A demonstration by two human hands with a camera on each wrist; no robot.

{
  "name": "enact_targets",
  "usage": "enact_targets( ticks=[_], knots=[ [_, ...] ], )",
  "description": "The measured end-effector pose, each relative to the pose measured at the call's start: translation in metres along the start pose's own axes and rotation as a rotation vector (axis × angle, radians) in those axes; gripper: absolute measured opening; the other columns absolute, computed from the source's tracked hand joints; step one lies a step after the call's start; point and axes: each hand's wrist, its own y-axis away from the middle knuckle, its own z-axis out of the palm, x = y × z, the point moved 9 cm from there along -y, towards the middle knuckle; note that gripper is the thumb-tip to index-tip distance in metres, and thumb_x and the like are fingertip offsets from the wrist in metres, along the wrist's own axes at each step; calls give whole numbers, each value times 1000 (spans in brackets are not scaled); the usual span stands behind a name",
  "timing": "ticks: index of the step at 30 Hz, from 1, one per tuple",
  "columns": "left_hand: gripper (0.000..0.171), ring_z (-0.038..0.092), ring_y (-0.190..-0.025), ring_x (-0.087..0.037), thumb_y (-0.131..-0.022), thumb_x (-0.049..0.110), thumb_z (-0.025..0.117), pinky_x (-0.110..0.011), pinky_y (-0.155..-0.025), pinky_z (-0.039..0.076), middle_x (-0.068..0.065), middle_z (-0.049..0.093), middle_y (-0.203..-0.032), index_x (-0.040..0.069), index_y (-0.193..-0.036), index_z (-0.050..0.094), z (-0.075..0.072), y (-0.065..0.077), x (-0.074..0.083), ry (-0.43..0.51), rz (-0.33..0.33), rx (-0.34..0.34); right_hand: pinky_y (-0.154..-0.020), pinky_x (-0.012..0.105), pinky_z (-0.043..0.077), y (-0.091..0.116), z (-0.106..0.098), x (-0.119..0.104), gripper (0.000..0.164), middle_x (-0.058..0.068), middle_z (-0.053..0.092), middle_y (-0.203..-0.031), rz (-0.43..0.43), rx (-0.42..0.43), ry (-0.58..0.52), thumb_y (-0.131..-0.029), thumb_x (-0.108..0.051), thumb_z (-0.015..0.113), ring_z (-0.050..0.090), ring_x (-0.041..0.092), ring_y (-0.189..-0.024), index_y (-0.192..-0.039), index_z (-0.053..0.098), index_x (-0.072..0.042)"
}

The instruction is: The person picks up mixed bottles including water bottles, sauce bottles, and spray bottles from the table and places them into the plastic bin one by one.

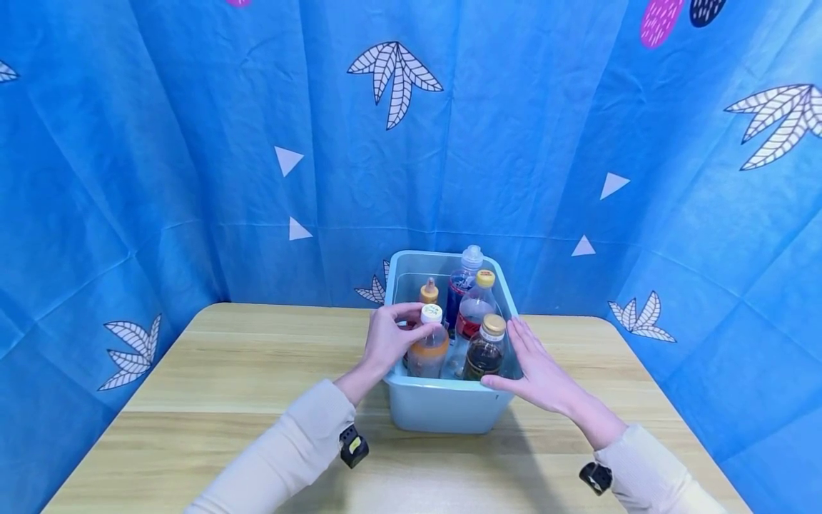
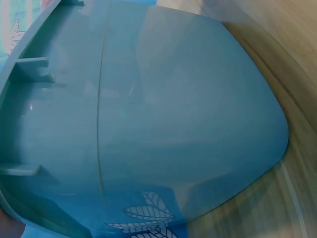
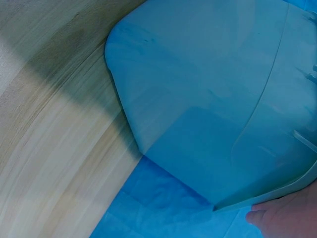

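Note:
A light blue plastic bin [image 1: 443,407] stands on the table with several bottles upright inside. My left hand [image 1: 394,335] reaches over its left rim, thumb and index finger pinching a bottle with a white cap and orange band [image 1: 429,351] near the top. My right hand [image 1: 539,368] rests across the front right corner, fingers fairly straight along the right rim and thumb on the front rim. Beside that hand stands a dark bottle with a gold cap [image 1: 484,353]. In the right wrist view, part of the right hand [image 3: 292,215] shows at the bin's rim.
Behind the dark bottle are a yellow-capped bottle with a red label [image 1: 477,307] and a clear-topped bottle with dark blue contents [image 1: 457,285]. An orange-topped bottle [image 1: 429,291] stands at the bin's left. Blue curtain [image 1: 514,143] hangs around the wooden table [image 1: 270,364].

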Motion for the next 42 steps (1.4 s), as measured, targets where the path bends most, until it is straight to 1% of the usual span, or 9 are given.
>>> enact_targets(
  ticks=[7, 11, 16, 18, 24, 31, 35, 38, 42],
  knots=[
    [37, 63, -78, -15, -67, 27, 77, -25, -68, 51, -3, 67, -87, 9, -98, 68, 1, 0, 0, -2, 0, -17, -102, 53, 14, 0, 1, 0, 102, 18, 5, -146, -5, 7, -7, -74, -60, 56, 4, 35, -132, -140, 9, 2],
    [37, 62, -78, -13, -67, 27, 77, -25, -68, 51, -3, 67, -87, 8, -98, 68, 1, 1, 0, -1, -1, -24, -102, 53, 14, 0, 1, -1, 101, 19, 5, -146, -14, 9, -1, -75, -59, 56, 4, 36, -132, -140, 10, 3],
    [38, 62, -78, -13, -66, 28, 77, -30, -70, 52, -4, 67, -88, 8, -97, 67, 1, 2, 0, 15, 1, -26, -102, 53, 14, 0, 2, 0, 102, 18, 5, -146, -11, 9, -1, -74, -60, 56, 4, 35, -132, -140, 9, 2],
    [38, 62, -79, -13, -66, 27, 77, -29, -70, 51, -3, 67, -88, 8, -97, 67, 2, 2, -1, 21, 2, -26, -102, 53, 14, 1, 1, 0, 103, 17, 4, -146, -6, 7, -4, -74, -60, 57, 4, 35, -132, -140, 9, 1],
    [38, 62, -80, -13, -66, 28, 77, -23, -68, 51, -3, 67, -89, 9, -97, 67, 3, 3, -2, 27, 5, -43, -102, 53, 14, 1, 0, 0, 103, 17, 4, -146, -4, 10, -6, -73, -60, 57, 4, 35, -132, -141, 9, 1],
    [40, 62, -81, -18, -65, 31, 78, -22, -65, 51, -1, 66, -88, 11, -98, 67, 4, 5, 0, 41, 11, -70, -102, 53, 15, 1, 1, 0, 103, 17, 4, -147, 1, 10, -5, -73, -61, 57, 4, 34, -132, -141, 9, 0],
    [40, 61, -82, -20, -65, 31, 77, -24, -65, 51, -1, 66, -89, 11, -99, 67, 6, 5, 0, 38, 22, -87, -102, 53, 14, 1, 0, 0, 103, 17, 4, -147, 2, 11, -9, -73, -61, 57, 3, 34, -132, -141, 9, 0],
    [40, 61, -82, -18, -67, 30, 77, -26, -67, 51, -1, 66, -90, 12, -100, 66, 6, 6, 1, 33, 29, -99, -102, 53, 14, 1, 0, -1, 103, 16, 4, -147, -1, 15, -15, -73, -60, 57, 4, 34, -132, -141, 9, 1],
    [40, 60, -83, -13, -67, 32, 76, -28, -69, 51, 1, 65, -93, 13, -101, 66, 7, 7, 0, 26, 18, -117, -102, 53, 15, 2, 0, -1, 103, 16, 4, -147, -1, 17, -16, -73, -61, 57, 4, 34, -132, -141, 9, 0]
  ],
)
